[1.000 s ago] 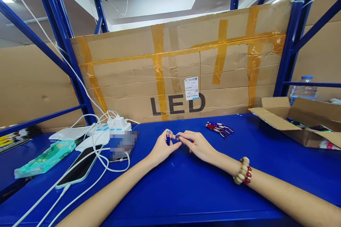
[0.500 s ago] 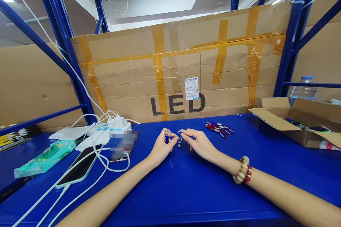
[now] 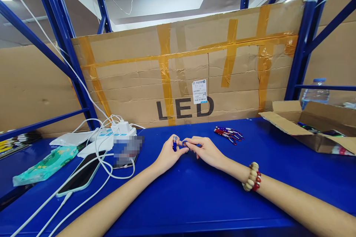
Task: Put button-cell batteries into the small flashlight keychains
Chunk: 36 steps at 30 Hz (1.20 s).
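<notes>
Blue bench [image 3: 180,200] in front, beaded bracelet [image 3: 251,177] on the right wrist, both hands meeting fingertip to fingertip beyond it.
Phone [image 3: 83,174] and looped white cables [image 3: 111,172] off to the left, apart from the work; left hand [image 3: 169,155] has its grip clamped on a small blue cylinder [image 3: 174,144], roughly upright, silver at the top; right hand [image 3: 207,152] looks pinched on a small blue curved piece [image 3: 184,143], partly hidden by fingers; risk: a weak fingertip pinch or uneven pull could pop the piece loose, and the smooth bench would likely let it skid; red and purple clip-ended items [image 3: 229,135] lie just beyond, easy to mix with; open carton [image 3: 296,129] right, taped cardboard panel [image 3: 133,92] behind.
</notes>
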Motion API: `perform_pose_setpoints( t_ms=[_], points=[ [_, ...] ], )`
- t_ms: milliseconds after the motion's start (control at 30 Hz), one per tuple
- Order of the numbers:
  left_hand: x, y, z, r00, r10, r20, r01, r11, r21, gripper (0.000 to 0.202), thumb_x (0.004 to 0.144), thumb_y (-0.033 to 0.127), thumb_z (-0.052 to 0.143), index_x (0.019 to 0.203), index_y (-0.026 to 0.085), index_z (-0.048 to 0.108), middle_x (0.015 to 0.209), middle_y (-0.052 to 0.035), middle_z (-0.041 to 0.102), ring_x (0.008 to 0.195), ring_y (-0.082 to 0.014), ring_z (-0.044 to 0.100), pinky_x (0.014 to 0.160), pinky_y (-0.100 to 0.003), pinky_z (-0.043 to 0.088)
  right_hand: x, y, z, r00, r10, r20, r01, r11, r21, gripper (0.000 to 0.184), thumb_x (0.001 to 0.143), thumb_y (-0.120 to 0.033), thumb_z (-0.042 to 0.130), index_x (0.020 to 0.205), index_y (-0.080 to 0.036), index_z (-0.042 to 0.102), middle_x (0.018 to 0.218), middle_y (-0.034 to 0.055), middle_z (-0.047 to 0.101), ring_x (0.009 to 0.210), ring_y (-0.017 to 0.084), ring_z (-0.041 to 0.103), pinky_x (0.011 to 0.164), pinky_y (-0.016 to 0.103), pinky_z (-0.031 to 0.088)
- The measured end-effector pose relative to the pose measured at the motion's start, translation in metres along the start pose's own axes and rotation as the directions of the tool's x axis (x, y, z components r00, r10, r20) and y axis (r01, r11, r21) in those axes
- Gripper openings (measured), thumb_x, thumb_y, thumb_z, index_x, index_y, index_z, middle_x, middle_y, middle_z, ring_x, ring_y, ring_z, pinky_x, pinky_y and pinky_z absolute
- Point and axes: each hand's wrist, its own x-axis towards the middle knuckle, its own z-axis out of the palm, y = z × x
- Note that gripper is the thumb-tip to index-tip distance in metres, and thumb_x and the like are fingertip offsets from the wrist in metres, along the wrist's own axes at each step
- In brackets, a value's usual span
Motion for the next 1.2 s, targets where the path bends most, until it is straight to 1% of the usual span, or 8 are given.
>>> perform_pose_setpoints(
  t_ms=[167,300,467,600,800,900,1033,1200],
  points=[
    [-0.001,0.000,0.002,0.998,0.043,0.046,-0.045,0.998,0.038,0.033,0.064,0.023,0.068,0.071,0.019,0.035,0.072,0.0046,0.059,0.051,-0.0059,0.038,0.055,-0.020,0.036,0.002,0.003,0.000,0.997,0.011,-0.074,-0.014,0.999,-0.047,0.033,0.084,-0.037,0.044,0.097,-0.018,0.067,0.077,0.0021,0.059,0.045,0.007,0.046,0.045,0.021,0.042],
    [-0.002,-0.001,-0.003,0.979,0.201,0.027,-0.202,0.961,0.190,0.022,0.071,0.023,0.065,0.076,0.019,0.043,0.072,0.0053,0.061,0.049,-0.0061,0.036,0.053,-0.020,0.036,0.006,0.011,-0.006,0.979,0.075,-0.188,-0.106,0.981,-0.162,0.035,0.085,-0.033,0.039,0.099,-0.016,0.067,0.069,0.0023,0.062,0.042,0.010,0.048,0.046,0.023,0.042],
    [-0.006,-0.002,-0.008,0.876,0.483,-0.005,-0.452,0.823,0.344,0.004,0.081,0.021,0.054,0.082,0.020,0.051,0.076,0.0029,0.063,0.057,-0.0074,0.051,0.055,-0.019,0.040,0.006,0.015,-0.013,0.986,0.113,-0.120,-0.157,0.860,-0.486,0.033,0.087,-0.032,0.037,0.091,-0.023,0.069,0.069,0.0020,0.066,0.067,0.018,0.060,0.056,0.025,0.040],
    [-0.008,-0.001,-0.007,0.803,0.595,-0.030,-0.558,0.769,0.311,0.020,0.083,0.020,0.052,0.068,0.020,0.038,0.090,-0.0008,0.068,0.069,-0.0092,0.060,0.059,-0.020,0.045,0.004,0.013,-0.014,0.974,0.197,-0.117,-0.226,0.751,-0.620,0.029,0.085,-0.029,0.041,0.100,-0.027,0.066,0.094,0.0025,0.067,0.089,0.020,0.060,0.064,0.026,0.040],
    [-0.005,0.000,-0.010,0.841,0.535,0.081,-0.505,0.723,0.472,0.008,0.084,0.019,0.049,0.079,0.020,0.043,0.089,0.0008,0.064,0.069,-0.0100,0.058,0.058,-0.020,0.043,0.001,0.012,-0.013,0.977,0.123,-0.175,-0.206,0.750,-0.629,0.027,0.085,-0.030,0.043,0.103,-0.028,0.063,0.103,0.0017,0.059,0.079,0.015,0.059,0.057,0.023,0.039],
    [-0.001,0.000,-0.015,0.853,0.415,0.317,-0.506,0.510,0.696,0.011,0.084,0.009,0.042,0.087,0.019,0.047,0.084,-0.0009,0.061,0.074,-0.0142,0.056,0.063,-0.024,0.041,0.001,0.012,-0.013,0.975,0.082,-0.205,-0.188,0.792,-0.580,0.027,0.085,-0.030,0.043,0.103,-0.028,0.062,0.104,0.0003,0.058,0.071,0.012,0.058,0.055,0.023,0.038],
    [0.003,-0.001,-0.018,0.805,0.225,0.549,-0.589,0.192,0.785,0.021,0.082,0.002,0.039,0.089,0.017,0.051,0.091,-0.0051,0.059,0.080,-0.0190,0.053,0.067,-0.029,0.036,0.002,0.014,-0.011,0.985,0.078,-0.154,-0.150,0.827,-0.542,0.023,0.083,-0.029,0.046,0.097,-0.026,0.064,0.100,0.0008,0.058,0.066,0.011,0.056,0.056,0.023,0.039],
    [0.004,-0.002,-0.014,0.804,0.199,0.561,-0.591,0.165,0.789,0.018,0.085,0.006,0.039,0.085,0.016,0.053,0.091,-0.0070,0.057,0.085,-0.0205,0.052,0.071,-0.031,0.032,0.000,0.014,-0.009,0.999,0.028,-0.027,-0.038,0.853,-0.520,0.021,0.082,-0.027,0.048,0.095,-0.026,0.065,0.096,0.0007,0.059,0.065,0.010,0.056,0.055,0.023,0.039]
  ],
)
